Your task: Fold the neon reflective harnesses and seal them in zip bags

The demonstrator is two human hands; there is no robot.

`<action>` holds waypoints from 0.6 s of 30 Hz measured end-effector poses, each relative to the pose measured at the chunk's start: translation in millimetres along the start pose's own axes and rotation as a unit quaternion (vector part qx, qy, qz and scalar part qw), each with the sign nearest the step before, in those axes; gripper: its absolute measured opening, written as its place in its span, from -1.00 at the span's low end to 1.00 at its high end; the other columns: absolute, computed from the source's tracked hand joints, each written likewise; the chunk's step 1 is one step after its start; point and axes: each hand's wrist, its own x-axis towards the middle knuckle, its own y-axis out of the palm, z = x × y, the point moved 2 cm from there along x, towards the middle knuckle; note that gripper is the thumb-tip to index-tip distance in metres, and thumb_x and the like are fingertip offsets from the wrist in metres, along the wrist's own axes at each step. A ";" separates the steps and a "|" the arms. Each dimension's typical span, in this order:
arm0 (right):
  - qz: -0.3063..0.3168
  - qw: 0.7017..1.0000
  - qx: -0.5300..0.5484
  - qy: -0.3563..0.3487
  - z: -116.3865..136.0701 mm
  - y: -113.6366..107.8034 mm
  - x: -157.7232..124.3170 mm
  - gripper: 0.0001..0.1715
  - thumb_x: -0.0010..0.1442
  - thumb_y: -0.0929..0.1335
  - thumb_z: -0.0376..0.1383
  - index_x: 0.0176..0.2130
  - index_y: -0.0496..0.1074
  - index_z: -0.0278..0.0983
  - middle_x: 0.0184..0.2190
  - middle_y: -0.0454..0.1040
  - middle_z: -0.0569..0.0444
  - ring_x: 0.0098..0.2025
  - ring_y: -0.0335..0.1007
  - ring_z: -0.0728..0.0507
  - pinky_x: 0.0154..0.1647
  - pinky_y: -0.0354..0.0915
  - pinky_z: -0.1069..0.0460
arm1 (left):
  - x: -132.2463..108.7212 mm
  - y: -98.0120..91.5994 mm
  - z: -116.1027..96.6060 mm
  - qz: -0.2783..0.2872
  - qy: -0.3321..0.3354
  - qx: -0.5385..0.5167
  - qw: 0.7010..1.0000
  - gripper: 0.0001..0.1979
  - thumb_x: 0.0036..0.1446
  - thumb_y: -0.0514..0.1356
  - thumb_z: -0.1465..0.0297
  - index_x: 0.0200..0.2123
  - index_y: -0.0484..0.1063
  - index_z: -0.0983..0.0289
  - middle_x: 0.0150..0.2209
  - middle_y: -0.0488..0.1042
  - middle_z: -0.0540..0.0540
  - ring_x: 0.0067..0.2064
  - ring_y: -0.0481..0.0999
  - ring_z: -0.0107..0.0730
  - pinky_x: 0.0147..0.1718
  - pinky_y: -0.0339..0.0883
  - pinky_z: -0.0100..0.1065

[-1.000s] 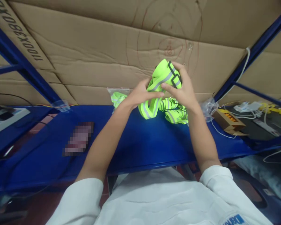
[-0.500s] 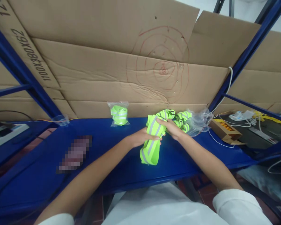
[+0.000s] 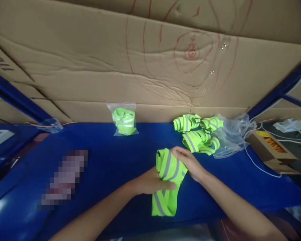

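Observation:
A neon-green reflective strap [image 3: 170, 167] with grey stripes is held over the near part of the blue table, its upper end rolled or folded and its lower end hanging as a loop. My left hand [image 3: 153, 182] grips it across the middle, thumb in front and the other fingers mostly hidden behind. With its fingers closed on the upper right edge, my right hand [image 3: 189, 162] holds the same strap. Beyond my right hand lie several more bundled green straps [image 3: 197, 139]. Another green strap [image 3: 124, 122], inside a clear zip bag, stands by the cardboard at the back.
Crumpled clear plastic bags [image 3: 232, 135] lie right of the bundles. An open cardboard box [image 3: 271, 150] and white cables are farther right. Cardboard sheeting [image 3: 90, 60] walls the back, between blue metal posts [image 3: 17, 97]. A blurred-out object [image 3: 65, 177] lies on the blue table [image 3: 107, 160] at left.
The view has moved closer and lower over the table. Both hands have drawn the strap nearer, away from the other bundles, and its upper end now shows as a roll.

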 end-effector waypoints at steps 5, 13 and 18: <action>-0.014 0.995 -0.096 -0.018 -0.7 -1.2 -0.4 -0.43 0.27 0.41 0.25 -0.20 0.61 -0.16 -0.30 0.57 0.06 -0.24 0.51 -0.21 -0.20 0.41 -0.06 | 0.1 -2.8 1.7 0.000 -0.004 -0.010 1.000 -0.42 -0.11 0.57 0.08 -0.05 0.61 0.21 -0.07 0.65 0.11 -0.01 0.60 -0.08 0.03 0.46 -0.16; 0.059 0.911 -0.351 -0.211 -11.1 -13.9 -11.5 0.25 0.11 0.59 -0.02 0.52 -0.07 0.31 0.51 0.11 0.10 0.53 0.06 -0.41 0.49 0.22 -0.31 | 8.8 -7.2 -2.1 -0.139 -0.017 -0.156 0.978 -0.30 -0.31 0.64 0.25 0.01 0.63 0.07 -0.07 0.68 0.06 0.06 0.63 0.06 0.05 0.49 -0.10; 0.071 0.888 -0.408 -0.199 -20.7 -13.9 -13.0 0.48 0.02 0.63 -0.03 0.55 -0.24 0.23 0.53 0.02 -0.06 0.53 0.04 -0.47 0.45 0.28 -0.34 | 7.3 -9.0 -5.9 -0.096 0.008 -0.117 0.988 -0.33 -0.21 0.61 0.19 0.06 0.63 0.03 0.01 0.65 0.03 0.19 0.55 0.11 0.21 0.40 -0.06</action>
